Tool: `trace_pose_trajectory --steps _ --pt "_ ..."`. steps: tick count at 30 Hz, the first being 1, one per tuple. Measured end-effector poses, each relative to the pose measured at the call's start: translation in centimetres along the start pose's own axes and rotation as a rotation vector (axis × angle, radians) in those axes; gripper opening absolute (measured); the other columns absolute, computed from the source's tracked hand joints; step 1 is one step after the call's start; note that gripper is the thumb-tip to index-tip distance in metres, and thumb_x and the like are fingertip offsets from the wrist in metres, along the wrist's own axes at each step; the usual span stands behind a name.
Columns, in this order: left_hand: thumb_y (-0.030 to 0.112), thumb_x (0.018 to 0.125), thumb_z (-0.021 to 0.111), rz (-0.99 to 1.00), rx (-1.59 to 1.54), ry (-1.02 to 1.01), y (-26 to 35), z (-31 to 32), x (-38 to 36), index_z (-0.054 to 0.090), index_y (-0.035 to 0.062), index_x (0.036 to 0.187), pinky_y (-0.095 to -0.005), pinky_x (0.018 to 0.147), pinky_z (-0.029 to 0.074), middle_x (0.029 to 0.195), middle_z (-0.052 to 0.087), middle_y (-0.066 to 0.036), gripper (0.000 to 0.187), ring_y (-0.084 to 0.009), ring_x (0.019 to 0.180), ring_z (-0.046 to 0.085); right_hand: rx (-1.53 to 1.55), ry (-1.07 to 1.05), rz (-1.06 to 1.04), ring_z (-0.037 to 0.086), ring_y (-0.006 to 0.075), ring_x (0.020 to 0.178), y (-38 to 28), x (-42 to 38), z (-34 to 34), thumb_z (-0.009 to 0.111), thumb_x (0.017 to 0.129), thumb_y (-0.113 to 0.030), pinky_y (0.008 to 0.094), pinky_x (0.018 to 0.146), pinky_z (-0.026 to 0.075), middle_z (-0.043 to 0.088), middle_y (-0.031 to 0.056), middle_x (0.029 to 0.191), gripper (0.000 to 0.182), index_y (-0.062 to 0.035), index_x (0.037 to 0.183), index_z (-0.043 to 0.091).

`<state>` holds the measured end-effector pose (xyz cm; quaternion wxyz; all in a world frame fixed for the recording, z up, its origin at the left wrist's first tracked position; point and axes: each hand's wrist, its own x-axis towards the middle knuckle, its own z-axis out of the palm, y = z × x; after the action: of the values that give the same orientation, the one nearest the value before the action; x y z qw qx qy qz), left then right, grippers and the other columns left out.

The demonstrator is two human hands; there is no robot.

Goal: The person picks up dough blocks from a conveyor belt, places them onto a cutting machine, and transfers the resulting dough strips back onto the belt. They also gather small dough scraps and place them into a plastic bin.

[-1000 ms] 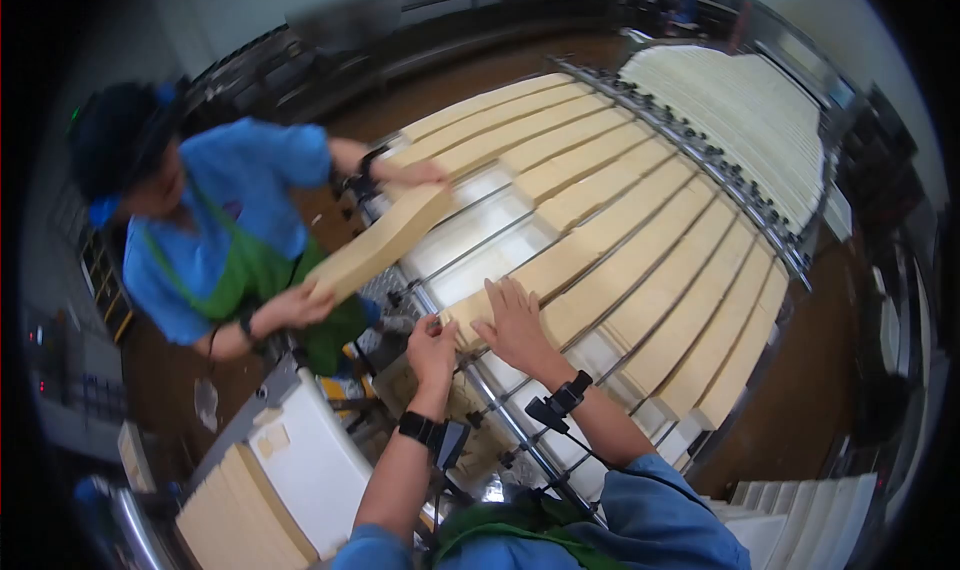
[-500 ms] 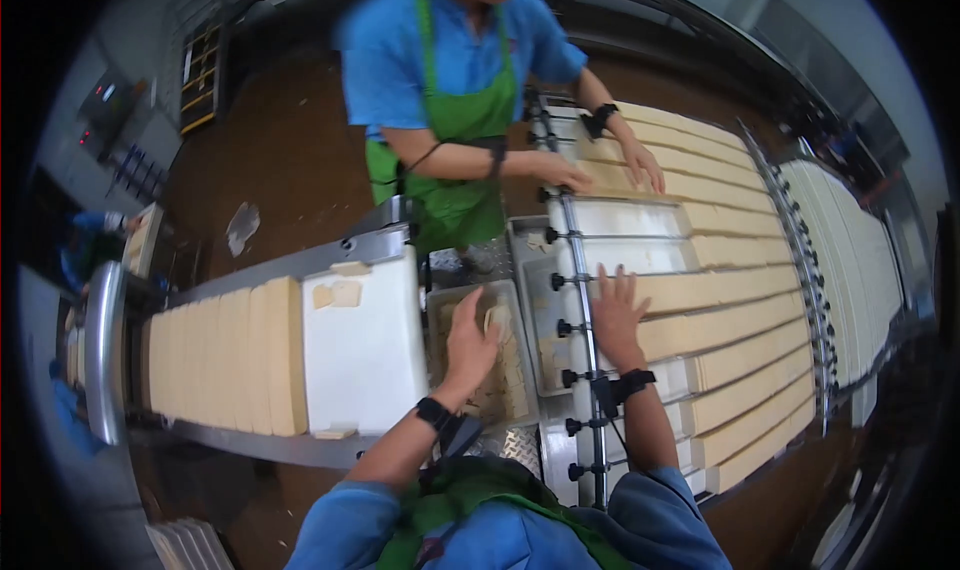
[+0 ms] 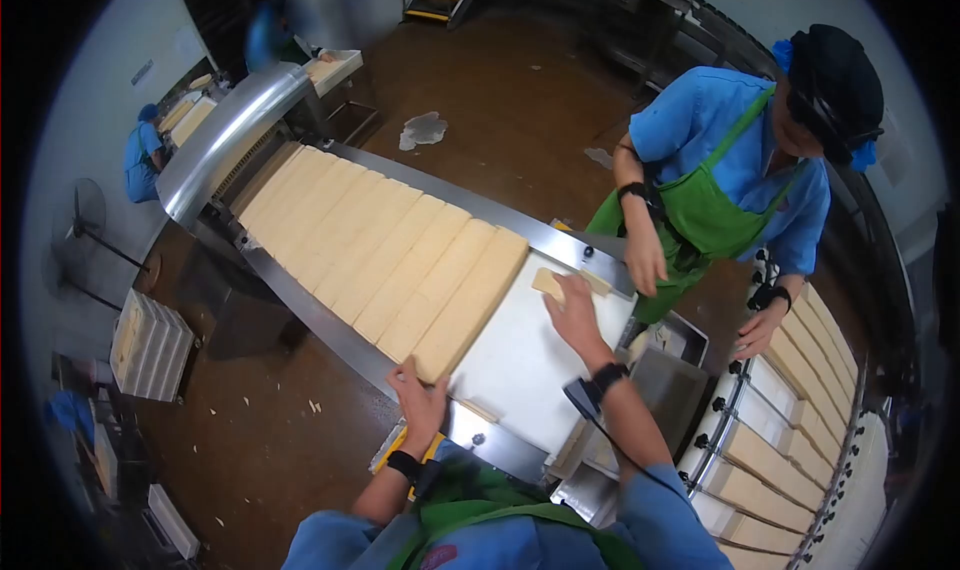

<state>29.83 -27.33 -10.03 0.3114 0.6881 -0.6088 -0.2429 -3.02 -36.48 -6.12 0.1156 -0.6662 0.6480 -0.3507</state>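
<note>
Long rows of cream-coloured square slices, packed on edge, lie across a white conveyor belt. My left hand touches the near end of the last row, its thumb and fingers apart around the corner. Over the bare part of the belt, my right hand has its fingers closed on a loose cream slice near the far side rail. Another loose piece rests against that rail, just right of my fingers. A thin scrap lies along the near rail.
A co-worker in a green apron stands right of the belt's end, both hands lowered. Beyond the belt end sit grey bins and a rack of cream rows. A curved metal hood covers the belt's far end.
My view has turned left toward the conveyor. My left hand went from above the bin to the row's end; my right hand left the rack for the loose slice. The co-worker's hands came off the rack.
</note>
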Motion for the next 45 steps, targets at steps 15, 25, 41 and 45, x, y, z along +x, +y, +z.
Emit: trace_pose_trajectory --steps 15,25,41,45 --pt "0.018 0.074 0.089 -0.068 0.02 -0.103 3.7 0.3 1.3 0.044 0.0013 0.142 -0.0496 0.094 0.05 0.128 0.041 -0.023 0.083 -0.0442 0.116 0.053 0.174 -0.348 0.143 0.049 0.0347 0.131 1.0 9.7 10.8 0.067 0.094 -0.045 0.0531 0.112 0.035 0.054 0.017 0.14 0.06 -0.0042 0.137 0.057" --pt "0.026 0.07 0.092 0.223 0.128 -0.417 7.3 1.4 0.1 0.044 0.006 0.143 -0.0514 0.098 0.049 0.13 0.045 -0.023 0.089 -0.0457 0.118 0.054 -0.425 -0.035 0.287 0.057 0.038 0.12 8.0 -2.9 -1.3 0.07 0.089 -0.048 0.054 0.101 0.042 0.065 0.0214 0.125 0.055 -0.0051 0.123 0.069" --pt "0.004 0.07 0.084 0.892 -0.064 -0.421 18.1 5.4 -9.4 0.053 0.0062 0.141 -0.0481 0.108 0.043 0.135 0.046 -0.023 0.078 -0.0437 0.123 0.052 -0.38 1.076 0.679 0.056 0.0438 0.113 -6.2 -28.6 -19.1 0.068 0.091 -0.025 0.0501 0.1 0.045 0.059 0.0251 0.119 0.048 0.0014 0.129 0.057" --pt "0.01 0.071 0.088 1.083 -0.096 -0.761 25.2 4.3 -16.9 0.05 0.0058 0.145 -0.0488 0.105 0.044 0.135 0.044 -0.023 0.083 -0.0456 0.123 0.051 -0.51 1.321 0.827 0.061 0.0446 0.105 -4.8 -38.9 -25.0 0.065 0.093 -0.022 0.0499 0.094 0.049 0.062 0.0245 0.112 0.04 0.0016 0.125 0.059"
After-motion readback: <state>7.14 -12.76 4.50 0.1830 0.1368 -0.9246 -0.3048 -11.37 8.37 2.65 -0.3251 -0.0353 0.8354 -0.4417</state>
